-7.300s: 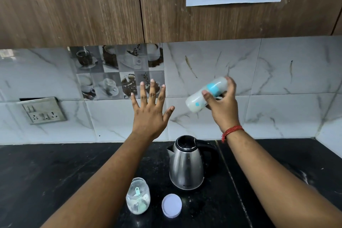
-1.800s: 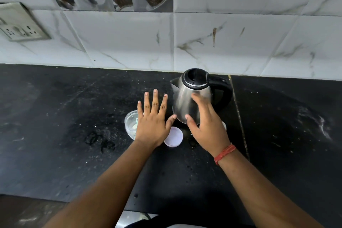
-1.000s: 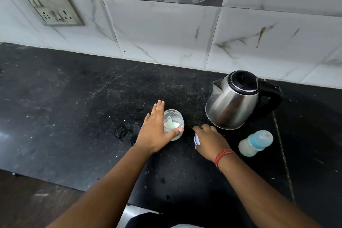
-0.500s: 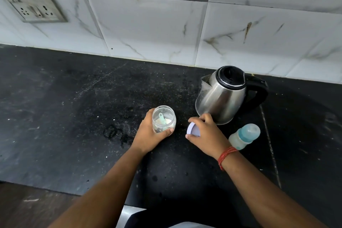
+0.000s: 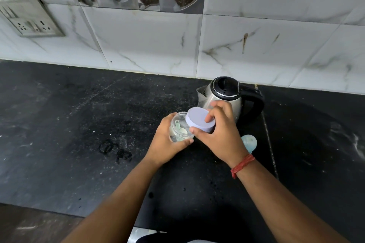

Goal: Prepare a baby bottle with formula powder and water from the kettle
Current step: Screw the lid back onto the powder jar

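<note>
Near the middle of the frame, the left hand has its grip curled round a small clear jar, fingers behind it and thumb across its front, holding it tilted over the black tabletop. A pale green scoop and some whitish powder show through the jar's wall. The right hand pinches a round lilac lid by its rim between thumb and fingers, tilted and overlapping the jar's mouth; whether the two touch I cannot tell. Just behind the right hand stands a steel kettle with a black lid and handle. The baby bottle lies on the tabletop right of centre, mostly hidden by the right wrist, which wears a red thread. A wall socket sits at the upper left.
</note>
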The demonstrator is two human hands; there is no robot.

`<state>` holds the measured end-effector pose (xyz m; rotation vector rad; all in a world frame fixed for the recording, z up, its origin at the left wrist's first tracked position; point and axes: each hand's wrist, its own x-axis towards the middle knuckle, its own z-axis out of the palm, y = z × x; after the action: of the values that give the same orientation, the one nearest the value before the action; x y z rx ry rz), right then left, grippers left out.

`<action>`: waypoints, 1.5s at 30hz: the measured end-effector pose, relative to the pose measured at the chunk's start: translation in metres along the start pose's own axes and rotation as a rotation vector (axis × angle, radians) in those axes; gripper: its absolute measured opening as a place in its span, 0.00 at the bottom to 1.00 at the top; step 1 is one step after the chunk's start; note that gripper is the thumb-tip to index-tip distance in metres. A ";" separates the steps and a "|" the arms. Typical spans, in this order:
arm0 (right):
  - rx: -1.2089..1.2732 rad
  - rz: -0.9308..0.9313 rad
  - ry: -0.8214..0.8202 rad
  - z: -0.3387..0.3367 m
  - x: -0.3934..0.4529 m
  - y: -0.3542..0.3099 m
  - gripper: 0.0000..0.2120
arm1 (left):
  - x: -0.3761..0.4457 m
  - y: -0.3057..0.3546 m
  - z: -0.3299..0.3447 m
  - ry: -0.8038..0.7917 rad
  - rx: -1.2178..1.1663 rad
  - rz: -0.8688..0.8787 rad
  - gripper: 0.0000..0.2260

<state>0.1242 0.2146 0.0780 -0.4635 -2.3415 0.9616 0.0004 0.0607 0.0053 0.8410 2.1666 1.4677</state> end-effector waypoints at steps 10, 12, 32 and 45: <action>-0.073 -0.102 -0.321 -0.015 0.017 0.002 0.30 | 0.005 0.044 0.012 -0.035 -0.021 0.107 0.36; -0.112 -0.119 -0.432 -0.024 0.022 0.002 0.33 | 0.006 0.043 0.011 -0.062 -0.015 0.109 0.37; -0.347 -0.118 -0.500 -0.041 0.046 -0.024 0.40 | 0.018 0.065 -0.010 -0.282 -0.171 0.004 0.39; -0.319 -0.182 -0.602 -0.058 0.056 -0.019 0.38 | 0.025 0.056 -0.019 -0.217 -0.143 0.024 0.39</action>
<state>0.1139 0.2600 0.1461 -0.0698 -3.0394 0.7056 -0.0149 0.0794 0.0644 0.9316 1.8777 1.4502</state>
